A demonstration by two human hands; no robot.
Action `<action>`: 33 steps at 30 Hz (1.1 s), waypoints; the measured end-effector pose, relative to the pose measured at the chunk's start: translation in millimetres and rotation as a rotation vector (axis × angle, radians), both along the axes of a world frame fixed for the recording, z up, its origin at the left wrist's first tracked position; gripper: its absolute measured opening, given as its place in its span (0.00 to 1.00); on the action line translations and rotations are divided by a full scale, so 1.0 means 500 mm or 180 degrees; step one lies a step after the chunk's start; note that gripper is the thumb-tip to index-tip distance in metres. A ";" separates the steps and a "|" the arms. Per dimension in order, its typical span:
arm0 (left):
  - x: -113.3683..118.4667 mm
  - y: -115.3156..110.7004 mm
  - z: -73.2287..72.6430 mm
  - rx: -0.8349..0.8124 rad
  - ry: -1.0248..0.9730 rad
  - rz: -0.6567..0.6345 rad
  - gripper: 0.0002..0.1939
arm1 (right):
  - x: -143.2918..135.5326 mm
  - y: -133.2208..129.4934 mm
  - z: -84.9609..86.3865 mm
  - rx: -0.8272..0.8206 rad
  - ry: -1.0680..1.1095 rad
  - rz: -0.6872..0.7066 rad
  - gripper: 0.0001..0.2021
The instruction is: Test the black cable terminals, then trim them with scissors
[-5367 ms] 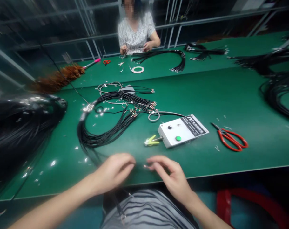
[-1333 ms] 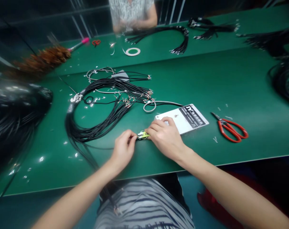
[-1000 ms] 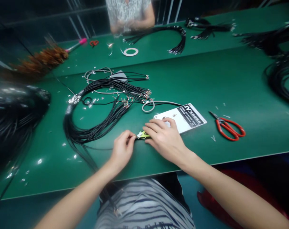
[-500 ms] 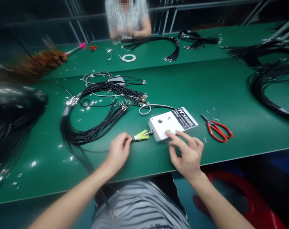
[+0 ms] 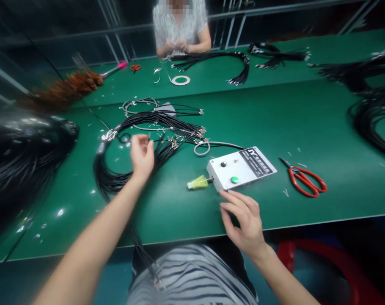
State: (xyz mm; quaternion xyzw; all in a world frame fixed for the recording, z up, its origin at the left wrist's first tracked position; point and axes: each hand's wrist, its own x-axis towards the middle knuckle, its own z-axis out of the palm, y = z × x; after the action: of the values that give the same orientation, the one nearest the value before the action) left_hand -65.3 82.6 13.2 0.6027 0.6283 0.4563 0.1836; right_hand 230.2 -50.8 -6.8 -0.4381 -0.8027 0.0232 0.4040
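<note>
My left hand (image 5: 142, 157) is above the loop of black cables (image 5: 116, 180), its fingers curled. Whatever may be in them is too small to make out. My right hand (image 5: 243, 220) is open and holds nothing, fingertips by the front edge of the white control box (image 5: 227, 171). On the box are a black knob (image 5: 223, 164) and a green button (image 5: 235, 180). A yellow-green clip-like piece (image 5: 198, 182) sits on the metal shaft at the box's left side.
Red-handled scissors (image 5: 306, 181) lie right of the box. A grey cord (image 5: 202, 148) loops behind it. Dark cable bundles (image 5: 370, 114) lie at the right, and a shiny black heap (image 5: 30, 148) at the left. Across the table (image 5: 275, 118) sits a person (image 5: 182, 31) near a tape roll (image 5: 181, 80).
My left hand has left the yellow-green piece and moved up and left over the cables. My right hand has come off the green button toward the front edge of the box.
</note>
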 end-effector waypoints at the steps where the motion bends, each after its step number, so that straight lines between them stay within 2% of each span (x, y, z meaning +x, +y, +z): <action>1: -0.007 0.019 0.011 0.0052 0.0113 0.0016 0.17 | 0.000 0.000 -0.004 -0.0062 0.0036 0.0026 0.17; 2: -0.010 0.025 0.024 0.0092 0.0249 -0.0045 0.21 | 0.001 0.001 -0.008 -0.0120 0.0092 0.0035 0.17; 4: -0.008 -0.012 0.052 0.0108 0.0547 -0.0425 0.22 | 0.002 0.004 -0.011 -0.0206 0.0200 0.0049 0.17; 5: -0.004 -0.052 0.066 0.0064 0.0687 -0.0755 0.17 | 0.003 0.006 -0.011 -0.0218 0.0231 0.0069 0.17; 7: 0.004 -0.156 0.093 -0.0207 0.0929 -0.1690 0.04 | 0.004 0.008 -0.011 -0.0199 0.0249 0.0128 0.18; 8: 0.006 -0.211 0.105 -0.0428 0.1078 -0.2354 0.06 | 0.004 0.009 -0.011 -0.0190 0.0251 0.0156 0.18; 9: 0.008 -0.260 0.114 -0.0794 0.1525 -0.3194 0.06 | 0.004 0.011 -0.010 -0.0190 0.0249 0.0184 0.18; 10: 0.008 -0.300 0.120 -0.1068 0.1985 -0.3481 0.07 | 0.004 0.012 -0.010 -0.0199 0.0244 0.0210 0.18; 11: 0.007 -0.329 0.124 -0.1288 0.2313 -0.3571 0.08 | 0.003 0.012 -0.009 -0.0216 0.0237 0.0236 0.18; 13: 0.006 -0.352 0.126 -0.1566 0.2539 -0.3530 0.10 | -0.002 0.009 -0.005 -0.0273 0.0269 0.0300 0.17; 14: 0.006 -0.349 0.126 -0.1615 0.2370 -0.3451 0.11 | -0.006 0.005 -0.001 -0.0346 0.0352 0.0336 0.16; 16: 0.015 -0.329 0.126 -0.1622 0.1636 -0.3207 0.11 | -0.022 -0.007 0.014 -0.0757 0.0722 0.0398 0.13; 19: 0.041 -0.298 0.124 -0.1517 0.0484 -0.2567 0.10 | -0.062 -0.025 0.042 -0.2206 0.1772 0.0469 0.07; 21: 0.060 -0.290 0.119 -0.1455 0.0092 -0.2203 0.10 | -0.091 -0.028 0.059 -0.3157 0.2575 0.0568 0.06; 23: 0.073 -0.289 0.111 -0.1464 -0.0103 -0.2017 0.09 | -0.115 -0.021 0.070 -0.3729 0.3242 0.0690 0.09; 28: 0.082 -0.291 0.087 -0.1507 -0.0336 -0.1872 0.10 | -0.155 -0.003 0.070 -0.4575 0.4207 0.0954 0.10; 33: 0.083 -0.292 0.066 -0.1523 -0.0643 -0.1575 0.09 | -0.182 -0.019 0.050 -0.4672 0.4507 0.0927 0.12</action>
State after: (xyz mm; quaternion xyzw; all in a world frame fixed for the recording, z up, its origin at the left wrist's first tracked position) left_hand -23.7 -63.5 46.0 0.6284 0.5311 0.2953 0.4857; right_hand 139.3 -60.4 18.4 -0.3613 -0.2141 0.8093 0.4106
